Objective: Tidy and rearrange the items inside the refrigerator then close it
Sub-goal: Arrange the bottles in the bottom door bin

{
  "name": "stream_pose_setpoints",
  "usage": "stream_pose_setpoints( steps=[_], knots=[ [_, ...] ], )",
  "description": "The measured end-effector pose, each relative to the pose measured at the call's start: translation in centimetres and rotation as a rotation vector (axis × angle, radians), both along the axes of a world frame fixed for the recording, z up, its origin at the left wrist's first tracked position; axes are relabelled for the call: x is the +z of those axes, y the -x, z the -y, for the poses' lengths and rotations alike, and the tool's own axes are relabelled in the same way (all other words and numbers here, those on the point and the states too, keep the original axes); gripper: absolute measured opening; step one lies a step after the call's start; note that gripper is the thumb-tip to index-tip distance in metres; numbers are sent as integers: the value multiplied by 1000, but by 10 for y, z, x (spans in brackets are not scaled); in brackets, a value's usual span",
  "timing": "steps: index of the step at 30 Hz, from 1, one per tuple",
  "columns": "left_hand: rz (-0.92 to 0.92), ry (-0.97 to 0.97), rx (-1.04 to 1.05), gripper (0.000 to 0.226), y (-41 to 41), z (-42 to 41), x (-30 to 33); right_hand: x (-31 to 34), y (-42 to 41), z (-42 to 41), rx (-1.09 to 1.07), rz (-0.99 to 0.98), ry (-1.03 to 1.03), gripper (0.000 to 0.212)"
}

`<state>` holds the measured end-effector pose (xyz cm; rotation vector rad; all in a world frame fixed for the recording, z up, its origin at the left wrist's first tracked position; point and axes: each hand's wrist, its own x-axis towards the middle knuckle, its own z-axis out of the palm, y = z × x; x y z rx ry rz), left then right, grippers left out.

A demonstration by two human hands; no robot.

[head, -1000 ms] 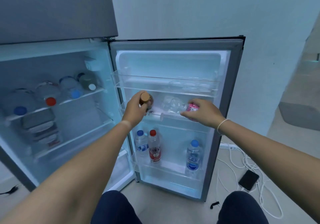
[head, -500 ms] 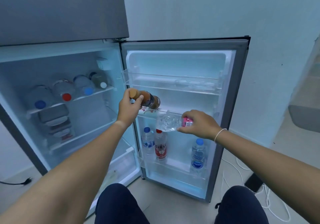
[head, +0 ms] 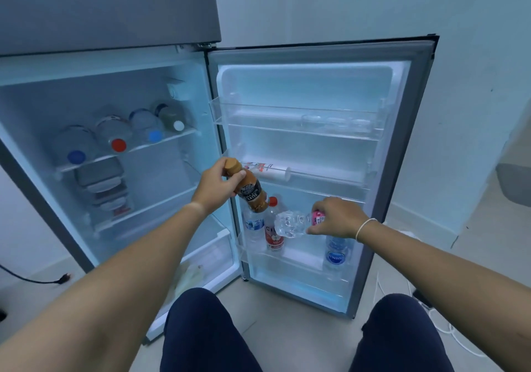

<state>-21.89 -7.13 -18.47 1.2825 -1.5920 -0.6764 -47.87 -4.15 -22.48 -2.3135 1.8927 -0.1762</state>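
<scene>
Our left hand (head: 217,183) grips a brown latte bottle (head: 247,189) by its neck, tilted, in front of the open refrigerator door (head: 316,89). Our right hand (head: 337,217) clasps a clear bottle (head: 293,223) at its pink label, lying sideways above the door's bottom shelf (head: 287,259), where three bottles stand upright.

I am counting four bottles lying on the upper shelf (head: 172,138): caps blue (head: 76,156), red (head: 119,145), blue (head: 155,136), white (head: 178,125). I am counting three bottles standing in the bottom door rack (head: 287,259). I am counting two bottles in hand: one brown (head: 250,192), one clear (head: 291,223). I am seeing one tube (head: 267,167) in the middle door rack.
</scene>
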Motion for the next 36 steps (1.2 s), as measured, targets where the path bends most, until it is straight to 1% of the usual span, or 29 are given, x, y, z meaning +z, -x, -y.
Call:
stream_pose_setpoints(
  steps=[3,8,13,20,23,28,31,36],
  knots=[
    [50,-68,-21,12,11,1,-16,-10,3,3,-29,-40,-49,46],
    [93,-156,-64,14,26,9,-43,-31,7,7,-80,-56,-88,43],
    [138,-221,-108,15,35,23,-78,-49,9,13,-147,-51,-170,44],
    [146,-269,-163,10,61,42,-114,-60,8,30,-189,-132,-237,39],
    [164,-283,-174,14,71,53,-124,-63,7,40,-184,-181,-271,31],
    [155,-367,-192,28,80,70,-148,-76,6,57,-158,-252,-320,35],
    [193,-392,-195,25,84,77,-165,-88,2,65,-115,-296,-319,35],
    [241,-423,-211,22,91,85,-189,-110,-11,75,-20,-379,-250,33]
  ],
)
